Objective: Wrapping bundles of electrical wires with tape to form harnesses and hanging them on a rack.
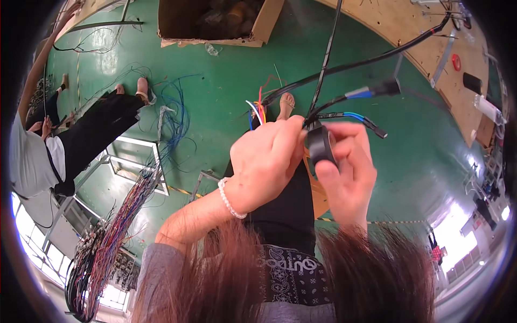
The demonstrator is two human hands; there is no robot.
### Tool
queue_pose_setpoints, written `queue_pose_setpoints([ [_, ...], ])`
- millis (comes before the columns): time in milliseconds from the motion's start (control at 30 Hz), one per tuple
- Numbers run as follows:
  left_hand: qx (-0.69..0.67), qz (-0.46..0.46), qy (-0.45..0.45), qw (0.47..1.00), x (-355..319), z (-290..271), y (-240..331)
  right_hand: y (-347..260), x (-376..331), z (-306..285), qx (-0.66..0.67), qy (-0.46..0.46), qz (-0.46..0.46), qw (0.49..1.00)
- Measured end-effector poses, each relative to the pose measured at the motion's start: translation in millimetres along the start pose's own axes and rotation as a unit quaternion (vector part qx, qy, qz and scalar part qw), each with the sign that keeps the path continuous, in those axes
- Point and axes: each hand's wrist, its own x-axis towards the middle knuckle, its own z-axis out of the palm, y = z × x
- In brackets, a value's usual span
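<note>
My left hand (266, 156), with a beaded bracelet at the wrist, is closed round a wire harness (355, 67) where its branches meet. A roll of black tape (321, 144) is held between the thumb and fingers of my right hand (351, 169), right against that junction. Beyond my hands, one short branch ends in a black connector (386, 87) with a blue part behind it. Another branch has blue wires and a small dark connector (375, 128). Loose white, red, yellow and blue wire ends (259, 114) stick out above my left hand. My left fingertips are partly hidden.
A wooden board (431, 40) with pegs and a red tape roll (456, 62) stands at the right. An open cardboard box (215, 40) sits ahead. At the left are a person in black trousers (97, 134), a metal frame (134, 141) and a thick bundle of wires (121, 220).
</note>
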Motion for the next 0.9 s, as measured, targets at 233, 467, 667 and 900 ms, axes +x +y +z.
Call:
queue_pose_setpoints([
  [233,-0.266,-0.039,-0.002,0.963,-7,24,4,-33,43,42,-0.264,0.047,-0.147,0.952],
  [467,-0.092,-0.065,0.048,0.992,-3,18,-4,-21,39,-2,0.101,0.013,0.082,0.991],
  [667,-0.149,-0.118,0.051,0.980,-8,19,-10,0,60,0,-0.085,-0.045,-0.218,0.971],
  [900,-0.394,-0.252,0.000,0.884,6,10,5,24,40,-5,-0.247,-0.011,-0.367,0.897],
])
